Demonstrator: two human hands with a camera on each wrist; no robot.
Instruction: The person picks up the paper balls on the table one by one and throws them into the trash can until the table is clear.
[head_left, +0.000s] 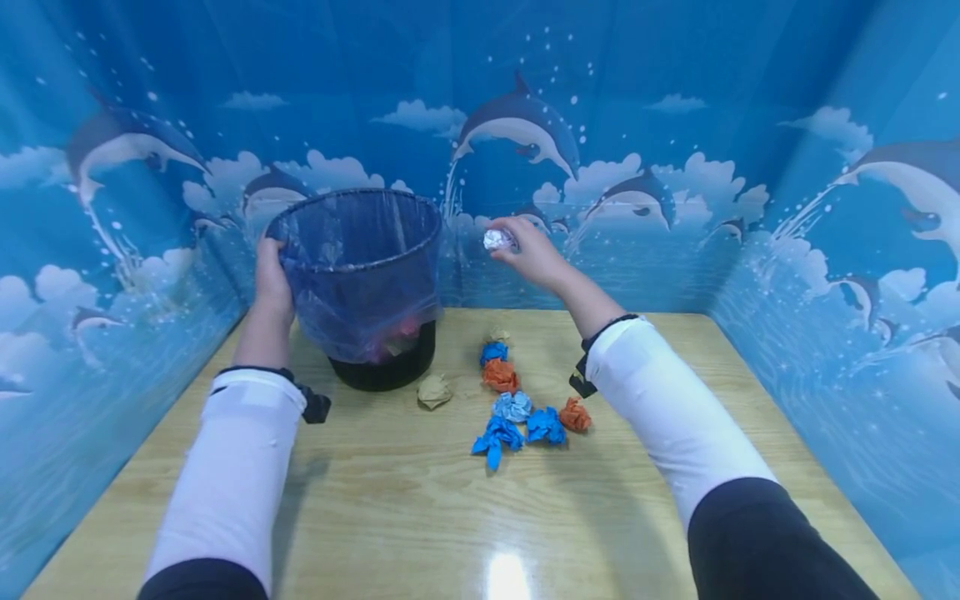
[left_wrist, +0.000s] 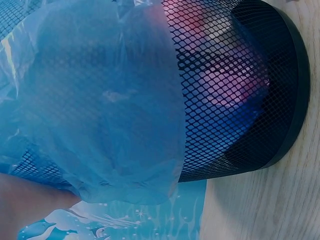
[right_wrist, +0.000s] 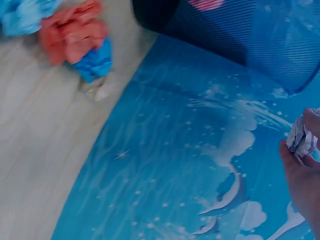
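Note:
In the head view a black mesh wastebasket (head_left: 382, 371), lined with a translucent blue bag (head_left: 352, 308), stands at the back left of the table. My left hand (head_left: 272, 279) grips it at the left side, just below the rim; most of the fingers are hidden behind it. Pink and blue contents show through the mesh (left_wrist: 220, 95) in the left wrist view. My right hand (head_left: 531, 250) is raised to the right of the basket, higher than the tabletop. Between its thumb and fingers it pinches a crumpled silver foil ball (head_left: 497, 239), also visible in the right wrist view (right_wrist: 302, 137).
Several crumpled paper balls lie on the wooden table (head_left: 397, 500) right of the basket: blue (head_left: 546, 426), light blue (head_left: 512, 407), orange (head_left: 500, 376) and another orange (head_left: 575, 414). A tan ball (head_left: 434, 391) sits near the basket's base. A dolphin-print curtain (head_left: 637, 267) encloses the table.

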